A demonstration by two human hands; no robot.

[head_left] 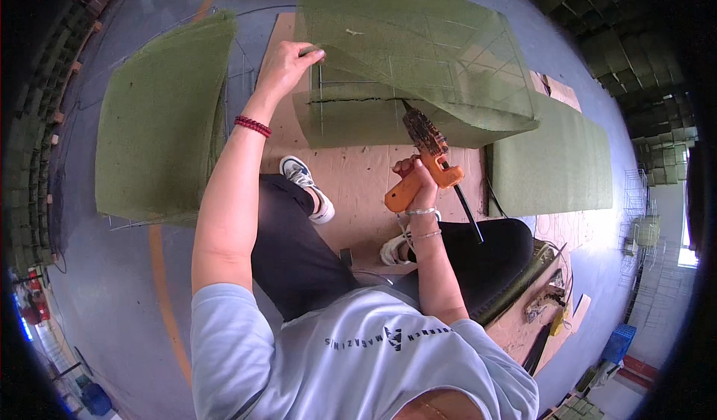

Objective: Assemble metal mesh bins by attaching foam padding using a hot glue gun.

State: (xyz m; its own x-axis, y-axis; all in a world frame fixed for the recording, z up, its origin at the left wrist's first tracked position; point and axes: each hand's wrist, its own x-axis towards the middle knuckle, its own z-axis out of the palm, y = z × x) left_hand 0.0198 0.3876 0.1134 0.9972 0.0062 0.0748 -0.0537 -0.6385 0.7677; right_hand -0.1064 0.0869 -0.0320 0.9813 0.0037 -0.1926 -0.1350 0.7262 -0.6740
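In the head view, the left hand [285, 67] pinches the edge of green mesh [418, 28] spreading rightward from it, seemingly to steady it. The right hand [424, 184] grips an orange glue gun [435, 163], nozzle ahead, apparently aimed along the dark line [351, 100].

From the wearer's head, the left of two fisheye cameras looks steeply down and forward, its view upright. The shirt [336, 375] fills the lower edge, nearest the lens; the left hand [285, 69] and right hand [424, 186] appear farther out, above center and near it, with the mesh [426, 31] beyond. The floor [104, 300] spreads wide beneath, while stacks [33, 173] curve along both sides toward a black rim.
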